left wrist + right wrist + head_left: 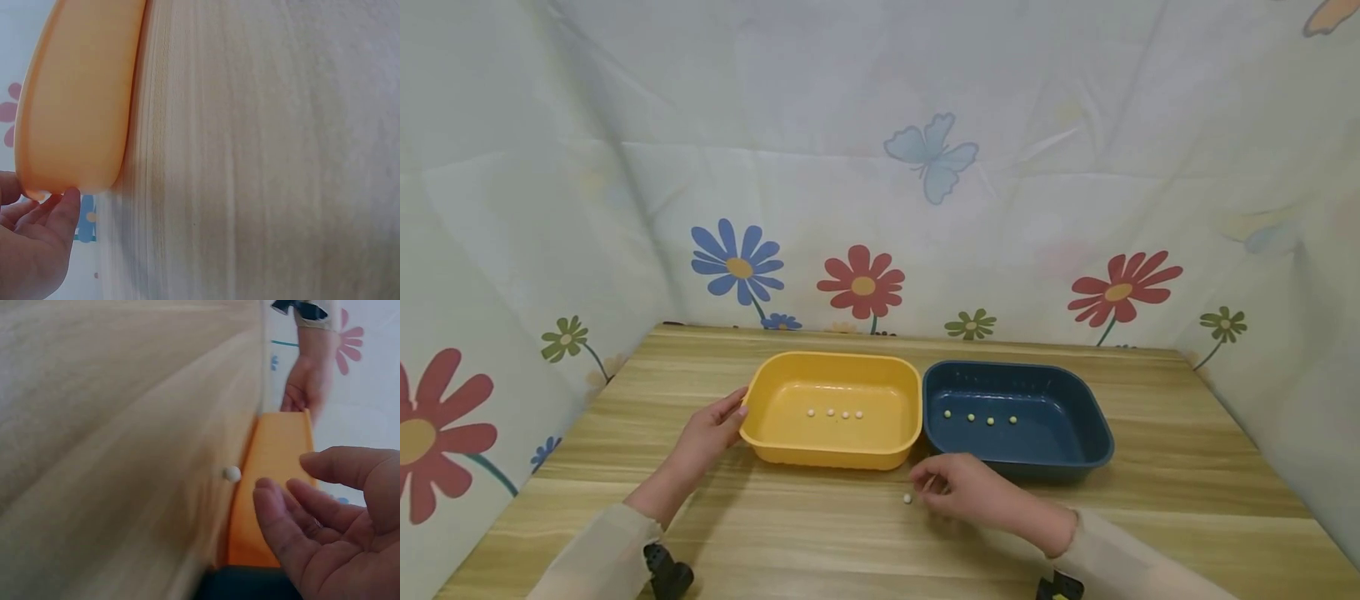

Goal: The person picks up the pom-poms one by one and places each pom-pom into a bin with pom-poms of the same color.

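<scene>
At its left end, the yellow plastic basin (835,458) is pinched at the rim by my left hand (707,433), thumb over the edge and fingers against the outside wall. Several small white beads (831,412) lie in a row in that basin. Beside it, nearly touching, stands a dark blue basin (1045,471) with several yellow-green beads (972,417) in it. One whitish bead (907,498) lies on the table in front of the basins. Just right of this bead is my right hand (962,490), its fingers loosely bent and apart from the thumb, holding nothing.
Both basins stand on a wood-grain table (790,533). Behind and at the sides hangs a pale cloth (820,100) printed with flowers and butterflies. A black device (667,573) is strapped at the left wrist, another (1060,587) at the right.
</scene>
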`<state>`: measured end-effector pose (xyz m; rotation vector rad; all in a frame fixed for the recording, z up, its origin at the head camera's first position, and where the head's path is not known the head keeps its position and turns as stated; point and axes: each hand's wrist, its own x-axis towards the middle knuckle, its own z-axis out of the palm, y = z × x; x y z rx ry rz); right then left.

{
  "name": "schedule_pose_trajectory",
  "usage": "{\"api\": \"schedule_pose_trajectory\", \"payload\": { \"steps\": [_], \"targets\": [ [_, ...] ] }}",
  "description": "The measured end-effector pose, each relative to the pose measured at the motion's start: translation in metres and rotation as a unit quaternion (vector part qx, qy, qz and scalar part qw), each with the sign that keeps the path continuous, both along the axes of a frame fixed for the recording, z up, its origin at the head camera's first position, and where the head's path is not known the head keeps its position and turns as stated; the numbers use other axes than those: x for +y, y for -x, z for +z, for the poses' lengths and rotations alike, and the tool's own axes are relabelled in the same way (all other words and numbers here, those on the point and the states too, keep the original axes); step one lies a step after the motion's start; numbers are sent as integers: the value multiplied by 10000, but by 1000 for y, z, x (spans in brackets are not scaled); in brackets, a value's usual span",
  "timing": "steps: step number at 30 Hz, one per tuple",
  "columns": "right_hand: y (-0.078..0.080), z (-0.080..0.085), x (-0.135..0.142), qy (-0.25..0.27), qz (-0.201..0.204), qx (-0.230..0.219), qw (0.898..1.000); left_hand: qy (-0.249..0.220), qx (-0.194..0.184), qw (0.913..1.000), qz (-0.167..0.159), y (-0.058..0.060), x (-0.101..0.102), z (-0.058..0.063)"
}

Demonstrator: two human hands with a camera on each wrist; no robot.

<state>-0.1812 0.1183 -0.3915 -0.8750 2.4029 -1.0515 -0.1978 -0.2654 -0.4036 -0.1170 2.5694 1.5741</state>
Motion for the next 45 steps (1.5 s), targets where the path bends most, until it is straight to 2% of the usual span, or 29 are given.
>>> {"api": "schedule_pose_trajectory", "payload": {
  "steps": [5, 13, 21, 27, 38, 42, 45],
  "targets": [
    [3, -10, -4, -181, 32, -50, 9998, -59, -18, 10000, 18, -1, 0, 0],
    [8, -16, -9, -335, 230, 205, 9990, -47, 24, 10000, 10, -2, 0, 0],
    [7, -18, -16, -516, 339, 990, 9932, -58, 56, 10000, -12, 0, -1, 0],
    [7, -19, -19, -784, 427, 1150, 9893, -39, 70, 10000, -1, -1, 0, 1],
    [9, -21, -20, -852, 457, 1131, 9889, -85, 31, 10000, 23, -1, 1, 1],
    [9, -13, -19, -722, 460, 1059, 9907, -85, 48, 10000, -4, -1, 1, 0],
    [10, -4, -18, -588, 410, 814, 9941, -54, 54, 10000, -9, -1, 1, 0]
  ]
}}
